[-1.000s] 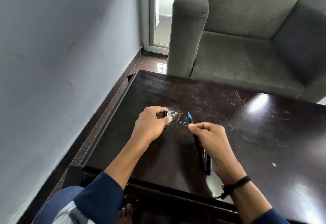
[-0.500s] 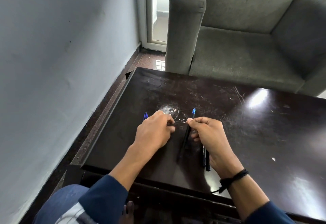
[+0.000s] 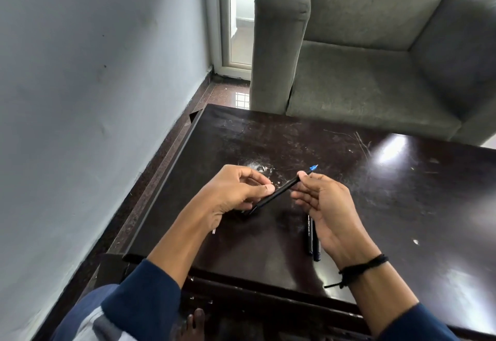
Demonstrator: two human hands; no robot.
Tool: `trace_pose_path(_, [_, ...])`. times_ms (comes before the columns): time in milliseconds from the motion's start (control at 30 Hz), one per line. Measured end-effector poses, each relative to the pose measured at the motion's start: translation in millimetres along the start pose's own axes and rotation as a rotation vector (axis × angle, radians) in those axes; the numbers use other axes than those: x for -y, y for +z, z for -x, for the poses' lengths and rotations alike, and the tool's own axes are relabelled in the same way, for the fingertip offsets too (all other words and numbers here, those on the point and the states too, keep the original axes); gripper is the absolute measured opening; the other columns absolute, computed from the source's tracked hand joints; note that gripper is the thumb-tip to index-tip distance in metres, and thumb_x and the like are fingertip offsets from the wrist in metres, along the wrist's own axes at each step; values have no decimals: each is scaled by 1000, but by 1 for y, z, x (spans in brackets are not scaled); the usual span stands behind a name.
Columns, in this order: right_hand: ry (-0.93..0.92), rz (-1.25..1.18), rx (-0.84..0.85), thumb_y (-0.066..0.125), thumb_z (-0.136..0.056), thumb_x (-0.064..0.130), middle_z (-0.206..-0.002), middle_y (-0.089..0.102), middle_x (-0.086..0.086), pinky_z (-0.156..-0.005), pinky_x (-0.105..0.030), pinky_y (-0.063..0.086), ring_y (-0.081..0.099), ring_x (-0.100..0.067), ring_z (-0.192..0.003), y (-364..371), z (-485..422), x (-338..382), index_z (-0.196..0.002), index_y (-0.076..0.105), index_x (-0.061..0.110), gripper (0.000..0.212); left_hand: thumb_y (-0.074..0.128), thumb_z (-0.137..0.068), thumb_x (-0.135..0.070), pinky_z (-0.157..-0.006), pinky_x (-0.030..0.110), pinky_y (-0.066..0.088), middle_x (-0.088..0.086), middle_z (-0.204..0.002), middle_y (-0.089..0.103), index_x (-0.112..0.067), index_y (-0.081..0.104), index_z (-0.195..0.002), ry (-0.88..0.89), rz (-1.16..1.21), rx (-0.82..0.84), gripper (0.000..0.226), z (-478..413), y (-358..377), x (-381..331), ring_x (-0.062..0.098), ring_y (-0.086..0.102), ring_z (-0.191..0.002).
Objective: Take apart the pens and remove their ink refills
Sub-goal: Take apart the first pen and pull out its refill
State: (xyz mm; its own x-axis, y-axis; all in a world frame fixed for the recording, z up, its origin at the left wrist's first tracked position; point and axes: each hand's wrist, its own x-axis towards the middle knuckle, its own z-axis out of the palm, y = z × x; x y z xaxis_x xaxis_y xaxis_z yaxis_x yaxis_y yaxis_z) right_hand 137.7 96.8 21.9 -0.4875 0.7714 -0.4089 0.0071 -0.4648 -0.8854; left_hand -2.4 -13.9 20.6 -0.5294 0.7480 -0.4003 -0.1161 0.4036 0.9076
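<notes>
Change: both hands have come up off the table since half a second ago, and the black pen (image 3: 279, 193) I had lying flat is now lifted and bridged between them.
Left hand (image 3: 236, 193): pinching the pen's lower end between thumb and fingers.
Right hand (image 3: 324, 206): fingertips nipping the barrel just behind the blue tip (image 3: 313, 167).
Spare pens (image 3: 312, 236): two black ones lying side by side under my right palm.
Handling: light, stiff, slick plastic, I judge; the thin refill could bend, so I'd hold near both ends and twist or pull along the axis.
Table (image 3: 402, 179): dark, glossy, scratched; small parts could roll.
Room: pale wall to the left, grey armchair (image 3: 362, 53) beyond, doorway behind it.
</notes>
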Motion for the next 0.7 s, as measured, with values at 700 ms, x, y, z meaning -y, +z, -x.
trace_pose_path(700, [-28, 116, 148, 78, -84, 4, -80, 74, -9, -65, -20, 50, 64, -11, -68, 8, 8, -9, -91, 79, 4, 8, 57, -101, -10, -77, 30, 62, 18, -106, 76, 0, 68, -113, 71, 642, -32, 20, 2, 7, -2, 27, 75, -98])
